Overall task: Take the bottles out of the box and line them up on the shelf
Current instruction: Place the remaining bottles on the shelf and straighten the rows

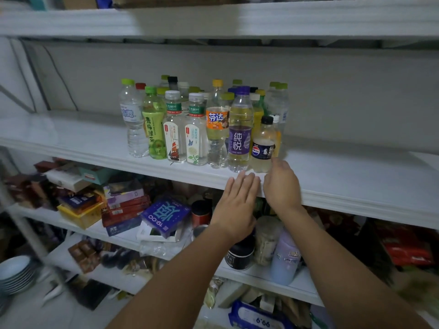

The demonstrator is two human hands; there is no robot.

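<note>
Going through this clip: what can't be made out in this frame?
Head view:
Box: outside the frame; remaining bottles unknown.
Back-row bottles: hidden behind the front row, only caps show.
Right hand touching the small black-capped bottle or not: its own back hides the fingertips.
Red packets, lower right: motion-blurred, unreadable.

1. The shelf (356,176) is lying bare at centre right and centre left.
2. Clustered bottles (197,138) are blocking mid-frame, several rows deep.
3. The upper board (237,22) is capping headroom above them.
</note>
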